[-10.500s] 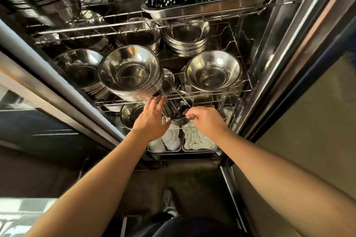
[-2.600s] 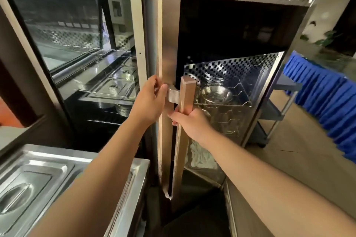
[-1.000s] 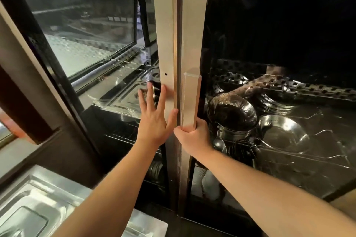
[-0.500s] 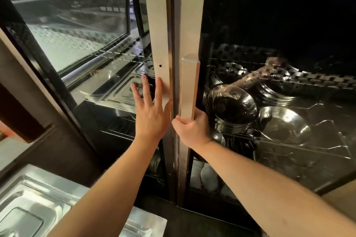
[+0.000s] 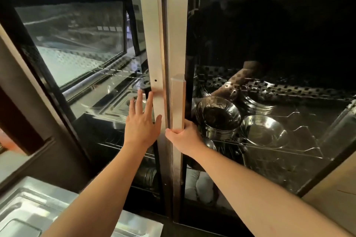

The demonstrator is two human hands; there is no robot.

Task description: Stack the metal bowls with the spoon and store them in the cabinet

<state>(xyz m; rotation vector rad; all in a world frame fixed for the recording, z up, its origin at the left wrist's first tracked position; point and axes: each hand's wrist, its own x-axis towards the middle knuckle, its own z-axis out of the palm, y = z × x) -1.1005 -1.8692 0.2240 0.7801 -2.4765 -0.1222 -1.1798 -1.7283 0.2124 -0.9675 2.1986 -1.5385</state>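
**Bowls behind glass, both doors shut**

The stack of shiny round metal bowls (image 5: 218,119) sits inside the cabinet, on a wire rack shelf (image 5: 300,152) behind the dark glass of the right door (image 5: 269,44). The top bowl of the stack faces up and tilts slightly toward me. Just beside it, to the right on the same rack, a single wide shallow steel bowl (image 5: 264,131) rests upright. I cannot make out the spoon through the glass. Behind the bowls runs a perforated metal back panel (image 5: 289,90), with my arm reflected across it.

My right hand (image 5: 185,137) is wrapped around the lower part of the tall square brushed-steel door handle (image 5: 178,102); thumb on the left face, fingers curled out of sight round the far side, closed firmly on it. The right door lies flush with the frame.

My left hand (image 5: 142,123) is flat and spread, fingers extended upward, holding nothing. The palm lies against the glass of the left door (image 5: 77,44) and the thumb side touches the vertical brushed-steel door stile (image 5: 154,44), just below a small dark hole in it. The two stiles meet with only a thin dark seam between them.

Behind the left glass: rectangular steel trays (image 5: 115,102) on a rack, dim with reflections. Below the bowls, behind the right glass, pale white items (image 5: 200,184), not identifiable.

Bottom left, outside the cabinet: a steel surface with recessed rectangular pans (image 5: 28,215).
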